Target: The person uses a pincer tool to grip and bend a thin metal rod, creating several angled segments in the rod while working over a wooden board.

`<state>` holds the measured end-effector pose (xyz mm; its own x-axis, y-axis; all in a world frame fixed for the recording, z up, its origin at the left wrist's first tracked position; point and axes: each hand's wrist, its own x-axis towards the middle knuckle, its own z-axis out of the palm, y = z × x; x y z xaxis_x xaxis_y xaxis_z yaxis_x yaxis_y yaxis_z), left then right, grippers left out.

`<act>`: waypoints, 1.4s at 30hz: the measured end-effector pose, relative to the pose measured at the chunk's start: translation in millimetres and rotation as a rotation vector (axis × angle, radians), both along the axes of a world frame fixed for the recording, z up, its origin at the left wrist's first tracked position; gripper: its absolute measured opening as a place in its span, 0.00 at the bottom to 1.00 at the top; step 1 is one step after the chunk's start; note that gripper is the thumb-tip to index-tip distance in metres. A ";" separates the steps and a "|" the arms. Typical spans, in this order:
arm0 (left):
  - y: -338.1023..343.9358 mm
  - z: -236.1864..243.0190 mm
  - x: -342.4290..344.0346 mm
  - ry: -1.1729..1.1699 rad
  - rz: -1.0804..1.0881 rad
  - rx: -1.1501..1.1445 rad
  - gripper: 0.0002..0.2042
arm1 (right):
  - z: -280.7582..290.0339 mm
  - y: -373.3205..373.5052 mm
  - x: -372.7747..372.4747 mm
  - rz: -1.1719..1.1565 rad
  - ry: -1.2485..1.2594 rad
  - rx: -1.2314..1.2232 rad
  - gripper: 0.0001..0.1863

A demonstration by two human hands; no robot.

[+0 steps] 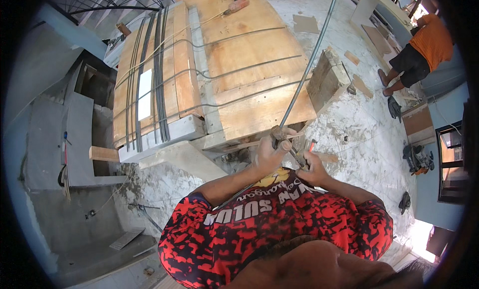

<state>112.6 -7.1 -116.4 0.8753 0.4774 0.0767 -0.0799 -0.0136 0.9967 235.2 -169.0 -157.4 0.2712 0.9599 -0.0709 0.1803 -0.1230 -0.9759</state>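
**Both hands clamped on a metal tool at the near end of a long rod**

So here's what we've got. Our left hand (268, 158) is closed around a dark metal tool (298, 156), right where a long bluish-grey rod (312, 62) comes down to meet it. We can't tell if those fingers pinch the rod as well. Our right hand (311, 172) is just to the right and a touch nearer, curled tight around the other end of the tool. A small red bit (313, 146) pokes up beside it, too small for us to make out.

The tool sits right in front of our red and black shirt (279, 219), just off the near edge of the plywood table (249, 52). The rod slants away from us to the far right, passing the right side of the table.

On the table we see a few thin bars (259, 65) lying crosswise, with kinks toward their left ends. A bundle of dark bars (159, 84) lies on the left part, with a white piece (144, 94) near it. A reddish drill (237, 4) is at the far end.

Just right of the table there's a chunky grey block (328, 79) on the dusty, pale floor (354, 134). Far right, well apart from us, a person in an orange top (433, 42) is bending over. Near left is a grey basin (85, 239).
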 end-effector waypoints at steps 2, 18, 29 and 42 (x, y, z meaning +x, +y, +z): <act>-10.6 -8.0 0.2 -0.108 0.103 0.064 0.30 | 7.4 -6.8 7.0 0.057 -0.105 -0.061 0.16; -9.0 -4.3 -19.9 -0.114 -0.231 -0.254 0.18 | 48.9 1.9 52.8 0.218 -0.837 -0.034 0.26; -2.2 0.9 -19.8 -0.012 -0.265 -0.346 0.22 | 101.2 13.3 73.1 0.402 -1.091 -0.238 0.33; -3.4 -0.9 -22.1 -0.098 -0.302 -0.751 0.22 | 106.7 21.2 58.0 0.382 -0.344 -0.314 0.15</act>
<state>90.5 -10.4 -117.4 0.9805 0.1764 -0.0866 -0.0608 0.6914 0.7199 293.2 -147.8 -50.8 -0.0308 0.9412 -0.3366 0.5673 -0.2608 -0.7811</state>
